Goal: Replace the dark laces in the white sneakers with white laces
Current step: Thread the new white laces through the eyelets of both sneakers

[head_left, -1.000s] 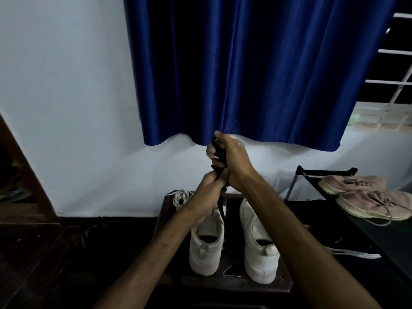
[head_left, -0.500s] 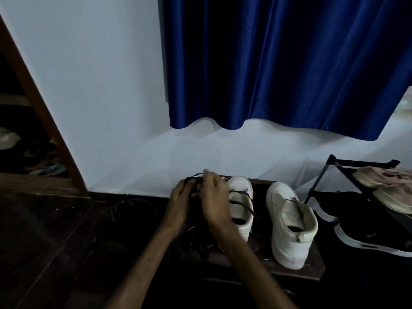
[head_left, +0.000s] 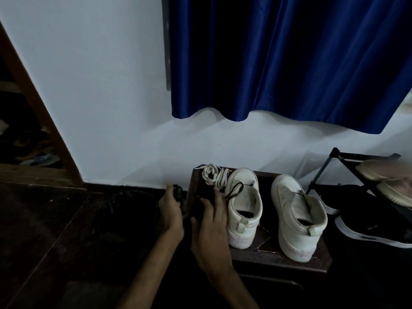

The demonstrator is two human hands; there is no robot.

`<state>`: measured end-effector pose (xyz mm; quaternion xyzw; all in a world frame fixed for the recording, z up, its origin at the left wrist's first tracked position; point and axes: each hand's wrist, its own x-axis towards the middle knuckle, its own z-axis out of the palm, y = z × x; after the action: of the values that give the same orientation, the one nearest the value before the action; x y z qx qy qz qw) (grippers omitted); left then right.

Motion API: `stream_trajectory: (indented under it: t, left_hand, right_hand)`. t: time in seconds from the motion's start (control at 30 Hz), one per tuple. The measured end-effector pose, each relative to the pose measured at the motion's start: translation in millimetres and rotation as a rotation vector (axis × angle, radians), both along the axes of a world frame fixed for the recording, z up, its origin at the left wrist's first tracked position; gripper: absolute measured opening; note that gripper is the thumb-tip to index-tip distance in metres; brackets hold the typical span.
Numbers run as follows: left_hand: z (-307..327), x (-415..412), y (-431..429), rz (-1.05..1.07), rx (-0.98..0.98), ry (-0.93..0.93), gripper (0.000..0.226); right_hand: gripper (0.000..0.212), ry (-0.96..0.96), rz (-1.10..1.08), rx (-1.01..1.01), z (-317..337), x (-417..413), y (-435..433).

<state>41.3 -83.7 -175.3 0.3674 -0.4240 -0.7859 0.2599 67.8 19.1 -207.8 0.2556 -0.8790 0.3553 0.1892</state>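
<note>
A person's right hand (head_left: 211,221) lies flat and relaxed, fingers spread, on the left part of a dark worktop (head_left: 278,263) at lower centre of the frame. Its fingertips touch or stop just short of a loop (head_left: 234,190) of dark lace draped over the collar of a white sneaker (head_left: 244,210); the dim light does not settle which. Just left of it, off the worktop's edge, the left hand (head_left: 170,210) grips a bunched dark lace (head_left: 178,194), though whether bunch and loop are one lace cannot be told. The white laces (head_left: 214,175) sit coiled at the worktop's far left corner, up-frame from the right hand's fingertips and just beside the sneaker's toe. The right hand is therefore the nearer of the two, and a reach for them would likely run straight ahead toward the wall (head_left: 100,97). Both sneakers stand heel toward the camera and toe toward the wall, long axes running up-frame. The second sneaker (head_left: 296,217), to the right and apart from the first, shows no lace that can be made out. With the loop on the first shoe, unlacing looks nearly but not wholly done. A rack (head_left: 356,153) of other shoes stands at right, and a blue curtain (head_left: 278,59) hangs above.
</note>
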Motion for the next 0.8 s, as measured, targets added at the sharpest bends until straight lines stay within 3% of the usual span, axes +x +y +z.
stream_trajectory:
  t: [0.1,0.17,0.37,0.5,0.67,0.8]
  left_hand:
    - [-2,-4,10,-0.016,-0.14,0.105,0.032]
    - [-5,-6,8,0.022,-0.157,0.086,0.033]
    - [-22,-8,3,0.066,-0.265,-0.023,0.055]
    - [-23,-8,-1,0.037,-0.257,-0.051,0.035]
    - [-25,-8,-1,-0.057,0.06,0.139,0.029]
    - [-14,2,-10,-0.348,0.326,0.322,0.03]
  right_hand:
    - [0.06,-0.097,-0.082,0.199,-7,-5,-10]
    - [0.056,-0.133,-0.068,0.277,-15,-6,-16]
    - [0.022,-0.004,0.083,0.349,-10,2,-7]
    - [0.026,-0.105,0.255,0.25,6,-4,-2]
    - [0.025,-0.178,0.47,0.089,31,-17,1]
    - [0.025,0.086,0.516,0.273,48,-24,-5]
